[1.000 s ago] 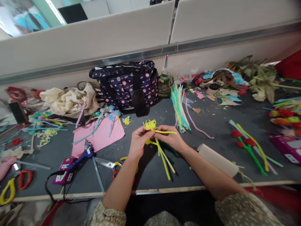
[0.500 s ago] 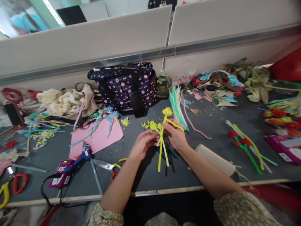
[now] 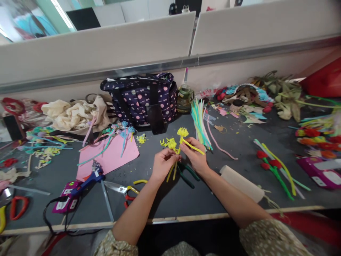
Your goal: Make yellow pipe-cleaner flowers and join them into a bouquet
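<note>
My left hand (image 3: 163, 165) pinches the stems of a yellow pipe-cleaner flower piece (image 3: 182, 133) near the middle of the table. My right hand (image 3: 195, 154) grips the same piece just below its upper bloom, and a yellow strand sticks out over the fingers. A second fluffy yellow bloom (image 3: 171, 143) stands above my left fingertips. Two yellow stem ends hang below my hands. Dark green-handled pliers (image 3: 188, 176) lie under them, their head hidden by the hands.
Scissors (image 3: 124, 190), a blue glue gun (image 3: 92, 179) and pink paper (image 3: 106, 153) lie to the left. Behind stand a dotted bag (image 3: 135, 97) with a phone (image 3: 156, 118) and a pipe-cleaner bundle (image 3: 199, 124). To the right are a beige roll (image 3: 241, 184) and red flowers (image 3: 275, 163).
The yellow piece has tilted and shifted left and its upper bloom sits lower. My left hand has moved onto its stems. More of the pliers shows.
</note>
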### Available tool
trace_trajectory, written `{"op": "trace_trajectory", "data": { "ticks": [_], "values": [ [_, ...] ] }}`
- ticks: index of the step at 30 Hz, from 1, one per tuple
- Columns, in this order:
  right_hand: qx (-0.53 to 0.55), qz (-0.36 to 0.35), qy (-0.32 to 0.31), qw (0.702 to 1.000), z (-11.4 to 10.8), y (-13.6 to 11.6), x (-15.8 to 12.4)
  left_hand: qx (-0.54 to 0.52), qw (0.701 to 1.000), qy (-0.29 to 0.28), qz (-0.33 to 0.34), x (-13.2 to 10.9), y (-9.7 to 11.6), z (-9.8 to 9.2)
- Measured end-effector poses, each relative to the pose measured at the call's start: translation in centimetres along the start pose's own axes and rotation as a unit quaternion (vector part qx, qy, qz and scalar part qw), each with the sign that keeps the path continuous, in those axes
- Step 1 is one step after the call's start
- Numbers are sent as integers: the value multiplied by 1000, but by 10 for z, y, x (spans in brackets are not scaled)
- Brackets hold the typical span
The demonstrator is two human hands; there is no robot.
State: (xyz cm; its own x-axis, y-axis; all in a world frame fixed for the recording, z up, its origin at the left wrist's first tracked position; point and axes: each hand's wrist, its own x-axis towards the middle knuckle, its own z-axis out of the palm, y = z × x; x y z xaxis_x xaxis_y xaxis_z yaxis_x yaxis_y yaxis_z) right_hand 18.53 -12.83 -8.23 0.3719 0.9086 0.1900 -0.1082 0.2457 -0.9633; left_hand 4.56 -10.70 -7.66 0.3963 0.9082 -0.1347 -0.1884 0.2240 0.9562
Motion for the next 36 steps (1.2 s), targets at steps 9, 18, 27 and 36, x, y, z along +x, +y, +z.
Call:
{"op": "trace_trajectory", "data": {
  "ticks": [9, 18, 27, 36],
  "values": [
    [-80, -4, -29, 996, 2, -6, 0, 18, 997, 43, 66, 4, 2, 0],
    [-71, -15, -64, 995, -11, 3, 6, -65, 998, -6, -20, 6, 9, -11],
    [20, 9, -119, 993, -11, 7, 5, -70, 994, -42, -72, 9, 8, -15],
    [-54, -109, -136, 983, -16, -2, 3, -109, 987, -74, -88, 2, 11, -12]
  ]
}}
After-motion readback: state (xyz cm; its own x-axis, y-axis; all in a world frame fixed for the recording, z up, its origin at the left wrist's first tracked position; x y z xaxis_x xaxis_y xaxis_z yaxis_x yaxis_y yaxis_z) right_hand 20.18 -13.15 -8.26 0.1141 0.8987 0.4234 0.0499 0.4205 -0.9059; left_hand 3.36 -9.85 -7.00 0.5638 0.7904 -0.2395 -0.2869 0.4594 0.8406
